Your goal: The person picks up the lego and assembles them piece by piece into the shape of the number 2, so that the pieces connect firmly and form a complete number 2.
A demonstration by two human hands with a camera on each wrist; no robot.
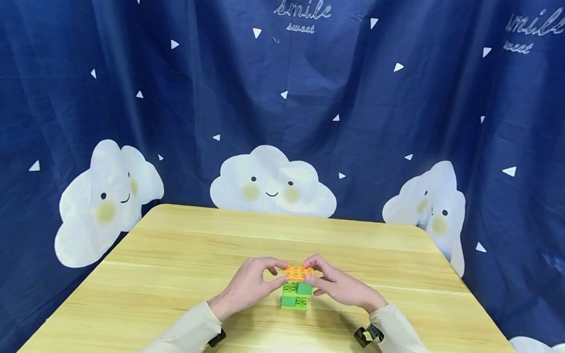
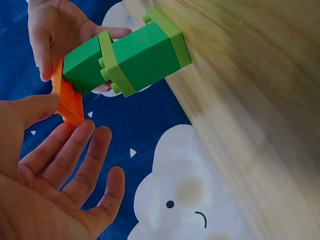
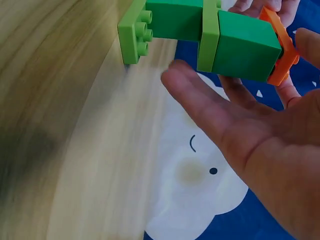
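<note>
A small tower of toy building bricks stands on the wooden table. On top lies an orange brick, flat and studded. Beneath it sit a dark green block, a light green plate, another dark green block and a light green base plate. The two dark green blocks are offset to opposite sides. My left hand pinches the orange brick's left end between thumb and fingertips. At its right end, my right hand grips it with thumb and index finger; other fingers extend beside the tower.
The light wood table spreads around the tower. A dark blue curtain with white clouds and triangles hangs behind and beside it. Black devices are strapped at both wrists, including a wrist camera on the right.
</note>
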